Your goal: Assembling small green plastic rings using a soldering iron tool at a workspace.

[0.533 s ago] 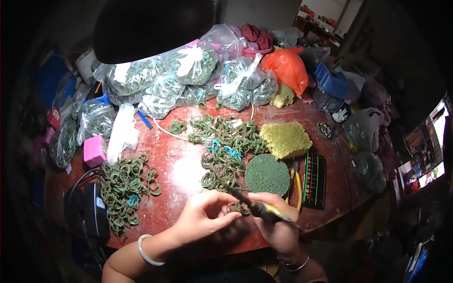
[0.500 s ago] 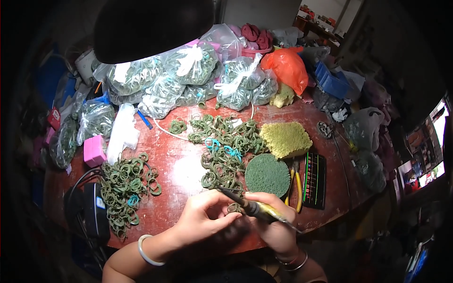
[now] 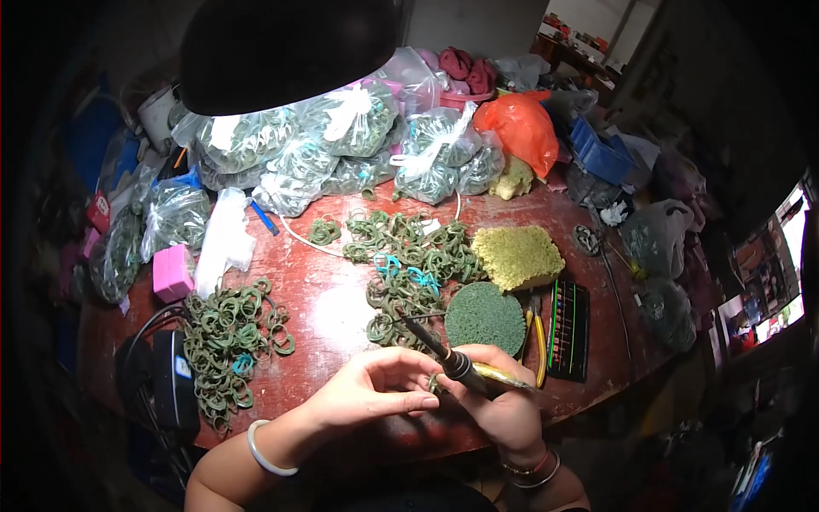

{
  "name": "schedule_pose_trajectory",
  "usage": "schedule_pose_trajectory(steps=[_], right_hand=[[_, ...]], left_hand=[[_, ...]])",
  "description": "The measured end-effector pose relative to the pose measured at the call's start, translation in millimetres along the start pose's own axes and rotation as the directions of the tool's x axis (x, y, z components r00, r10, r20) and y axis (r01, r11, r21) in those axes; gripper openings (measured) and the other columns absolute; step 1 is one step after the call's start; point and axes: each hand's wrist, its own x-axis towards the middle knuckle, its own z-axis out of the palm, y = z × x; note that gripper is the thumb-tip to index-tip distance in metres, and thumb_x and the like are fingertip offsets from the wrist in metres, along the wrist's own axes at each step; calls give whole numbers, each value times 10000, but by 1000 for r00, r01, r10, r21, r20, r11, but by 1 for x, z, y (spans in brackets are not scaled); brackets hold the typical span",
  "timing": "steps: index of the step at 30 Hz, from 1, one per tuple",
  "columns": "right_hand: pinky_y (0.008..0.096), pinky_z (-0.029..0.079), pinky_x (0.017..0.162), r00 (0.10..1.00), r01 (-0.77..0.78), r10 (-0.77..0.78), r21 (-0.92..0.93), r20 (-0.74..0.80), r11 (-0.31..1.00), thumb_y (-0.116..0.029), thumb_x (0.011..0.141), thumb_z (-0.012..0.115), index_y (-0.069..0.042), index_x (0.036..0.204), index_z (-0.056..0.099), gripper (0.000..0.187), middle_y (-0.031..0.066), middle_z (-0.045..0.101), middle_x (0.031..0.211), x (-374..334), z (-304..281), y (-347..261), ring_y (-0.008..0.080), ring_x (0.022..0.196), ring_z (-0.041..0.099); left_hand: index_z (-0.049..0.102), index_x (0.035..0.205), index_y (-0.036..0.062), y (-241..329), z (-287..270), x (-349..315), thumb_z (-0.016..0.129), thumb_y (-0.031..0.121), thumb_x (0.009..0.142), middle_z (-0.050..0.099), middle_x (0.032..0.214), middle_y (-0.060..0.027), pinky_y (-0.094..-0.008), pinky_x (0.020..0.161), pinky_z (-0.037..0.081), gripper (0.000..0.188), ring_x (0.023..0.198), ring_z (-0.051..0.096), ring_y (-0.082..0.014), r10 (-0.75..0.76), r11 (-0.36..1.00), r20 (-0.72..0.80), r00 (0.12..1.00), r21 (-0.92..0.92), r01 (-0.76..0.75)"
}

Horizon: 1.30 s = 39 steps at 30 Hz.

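Observation:
At the near edge of the table, my right hand (image 3: 503, 410) is closed round a pen-like tool (image 3: 461, 369) resembling a soldering iron, dark with a thin tip pointing up and left. A yellowish, metal-ended piece (image 3: 503, 375) lies along the same grip; its kind is unclear. My left hand (image 3: 375, 392) has its thumb and fingers curved round a small green ring (image 3: 433, 384), which also sits against my right fingertips. Just beyond are a pile of similar green rings (image 3: 405, 299) and a round green pad (image 3: 485, 317).
Another heap of green rings (image 3: 230, 341) lies left, beside a black box (image 3: 175, 375). A yellow sponge (image 3: 517, 256), yellow-handled pliers (image 3: 540, 348) and a black panel (image 3: 567, 331) stand right. Filled clear bags (image 3: 350, 128) line the back under a dark lamp shade (image 3: 290, 51).
The tool's tip has swung to point more upward. My left fingers have loosened a little, and the small ring has shifted slightly right, toward my right fingertips.

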Motion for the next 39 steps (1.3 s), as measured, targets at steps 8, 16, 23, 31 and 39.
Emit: schedule_pose_trajectory(steps=[8, 16, 23, 31, 39], right_hand=[[233, 502, 715, 993, -107, 116, 193, -36, 975, 20, 836, 659, 36, 1000, 589, 179, 71, 639, 909, -24, -13, -11, 100, 799, 611], [250, 492, 755, 985, -173, 173, 193, 19, 966, 9, 820, 667, 18, 981, 592, 178, 78, 635, 947, -20, -8, -2, 116, 850, 608], [253, 490, 754, 988, -149, 155, 192, -14, 970, 11, 810, 670, 17, 975, 594, 182, 78, 635, 933, -20, -5, -1, 123, 848, 611], [218, 483, 614, 990, -123, 136, 245, -36, 962, 8, 872, 647, 25, 966, 591, 111, 55, 616, 843, -15, -8, 0, 75, 686, 598], [228, 500, 651, 996, -26, 39, 169, -76, 985, -7, 871, 651, 38, 1019, 570, 175, 67, 615, 889, -22, -3, 5, 88, 720, 606]], left_hand=[[572, 1195, -16, -3, -4, 1, 691, -22, 835, 647, 1050, -108, -307, 833, 546, 379, 964, 643, -171, -11, 996, -33, 999, 88, 14], [596, 1176, -6, -2, 3, 1, 688, 14, 853, 658, 988, -61, -260, 858, 510, 336, 933, 630, -111, 62, 992, -48, 997, 111, -56], [599, 1178, 2, -1, 0, 0, 683, 15, 857, 638, 1022, -51, -253, 856, 507, 333, 935, 622, -104, 13, 1000, -33, 999, 14, -12], [604, 1184, 11, 1, -2, 1, 680, 13, 860, 653, 967, -42, -254, 846, 511, 333, 921, 632, -107, -22, 996, 19, 1000, 89, 21], [615, 1171, 13, -2, -3, 2, 686, 13, 854, 662, 948, -47, -254, 841, 513, 325, 919, 638, -112, -31, 995, 39, 999, 93, 27]])
